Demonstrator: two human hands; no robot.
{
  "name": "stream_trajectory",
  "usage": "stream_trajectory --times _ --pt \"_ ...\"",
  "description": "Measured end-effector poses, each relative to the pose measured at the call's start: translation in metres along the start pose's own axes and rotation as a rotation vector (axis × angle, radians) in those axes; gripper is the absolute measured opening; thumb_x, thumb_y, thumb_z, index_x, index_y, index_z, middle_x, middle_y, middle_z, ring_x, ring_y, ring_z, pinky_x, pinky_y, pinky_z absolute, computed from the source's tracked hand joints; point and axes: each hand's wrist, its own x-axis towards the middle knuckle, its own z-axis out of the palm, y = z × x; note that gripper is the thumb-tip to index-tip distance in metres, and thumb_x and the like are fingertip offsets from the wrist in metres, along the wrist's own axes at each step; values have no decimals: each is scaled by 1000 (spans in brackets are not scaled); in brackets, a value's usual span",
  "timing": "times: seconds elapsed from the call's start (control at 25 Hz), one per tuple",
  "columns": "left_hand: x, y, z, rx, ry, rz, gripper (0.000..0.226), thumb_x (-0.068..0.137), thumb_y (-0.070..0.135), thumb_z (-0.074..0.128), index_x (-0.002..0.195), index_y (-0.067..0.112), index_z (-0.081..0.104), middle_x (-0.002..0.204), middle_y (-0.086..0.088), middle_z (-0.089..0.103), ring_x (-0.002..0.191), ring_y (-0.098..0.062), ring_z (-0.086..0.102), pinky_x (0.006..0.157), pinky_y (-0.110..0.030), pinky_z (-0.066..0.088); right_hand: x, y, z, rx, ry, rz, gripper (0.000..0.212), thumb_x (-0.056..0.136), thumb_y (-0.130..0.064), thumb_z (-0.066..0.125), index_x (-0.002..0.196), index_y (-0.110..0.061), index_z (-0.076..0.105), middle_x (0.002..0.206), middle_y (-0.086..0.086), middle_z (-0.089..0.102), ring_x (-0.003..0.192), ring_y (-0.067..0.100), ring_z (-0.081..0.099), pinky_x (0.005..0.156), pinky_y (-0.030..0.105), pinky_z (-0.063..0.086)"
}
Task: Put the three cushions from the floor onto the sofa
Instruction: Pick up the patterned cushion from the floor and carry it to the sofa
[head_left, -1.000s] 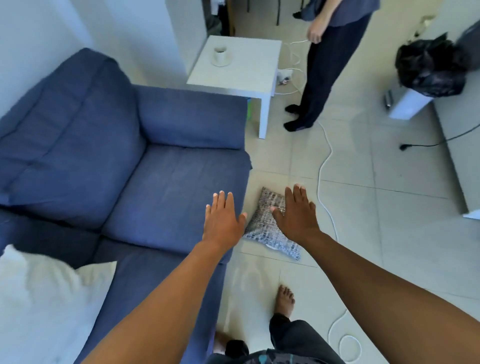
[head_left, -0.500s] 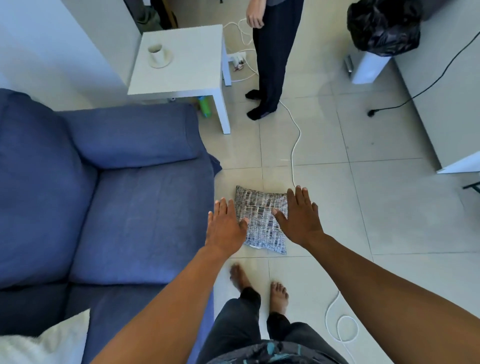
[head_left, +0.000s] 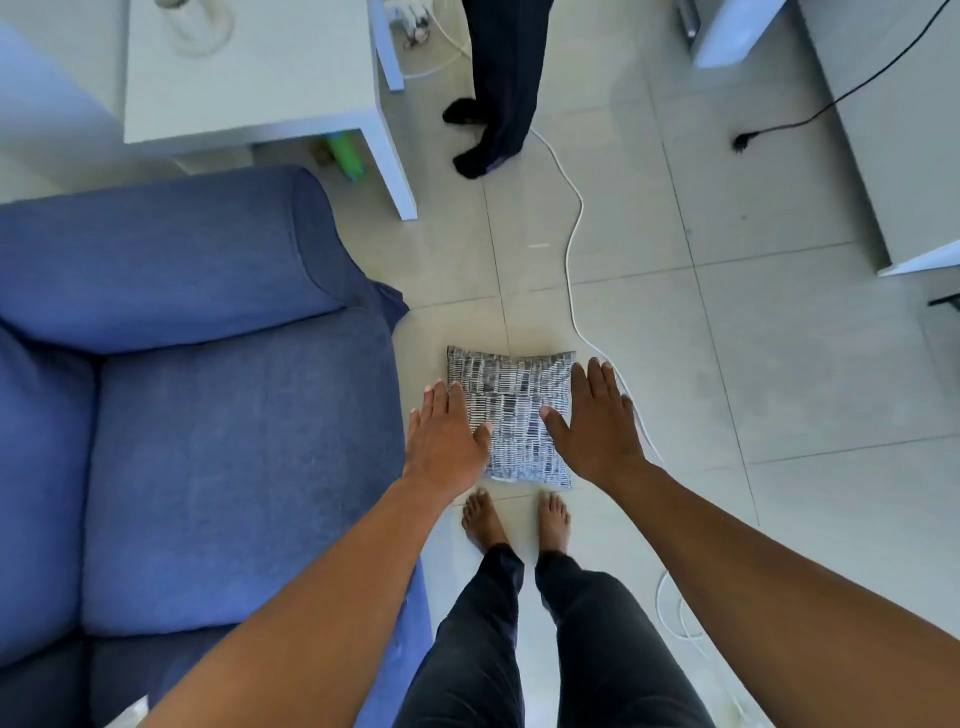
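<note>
while square woven cushion (head_left: 511, 410) lies flat on glossy tile, both hands' fingers (head_left: 597, 384) splayed, empty.

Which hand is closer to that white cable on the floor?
The right hand, above the white cable beside the grey patterned cushion. The left hand hovers across the cushion, beside the blue fabric sofa.

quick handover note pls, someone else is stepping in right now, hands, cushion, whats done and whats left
Left hand: open, fingers spread, holding nothing, at the left edge of the cushion.
Right hand: open, empty, at the cushion's right edge.
Patterned grey cushion: flat on the tiled floor just ahead of the bare feet, beside the blue sofa. Not gripped or lifted yet.
A white cable runs along the floor past the cushion's right side.
Done: none visible; the sofa seat in view holds no cushion.
Left: grasp this cushion from both sides, place it on the sofa. No other floor cushions in view.
</note>
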Motion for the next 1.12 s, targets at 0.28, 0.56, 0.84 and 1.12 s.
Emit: stream_trajectory --times 0.28,0.56,0.84,1.12 --pt "114 -40 72 -13 -90 -102 78 110 45 40 170 6 8 179 -16 7 166 -31 5 134 -47 11 108 36 86 8 -102 11 79 107 -50 42 165 -6 12 175 18 5 163 32 0 129 53 16" --pt "251 -93 198 -18 -159 -220 76 110 44 41 169 5 11 178 -18 12 166 -32 12 134 -45 16 228 107 215 14 -154 50 79 106 -47 47 164 -3 17 174 21 12 162 36 7 127 55 20" --pt "348 -136 290 -107 -137 -313 79 107 46 47 169 7 17 177 -15 20 162 -34 23 131 -46 24 310 153 325 102 -128 96 89 100 -56 53 164 -4 20 173 22 14 161 37 11 125 57 23" --pt "410 -173 334 -939 -56 -782 99 72 69 80 148 12 52 143 -10 66 124 -33 68 109 -50 55 358 196 375 1008 -77 567 73 67 -62 90 117 -13 72 106 -2 80 94 7 79 88 26 63"
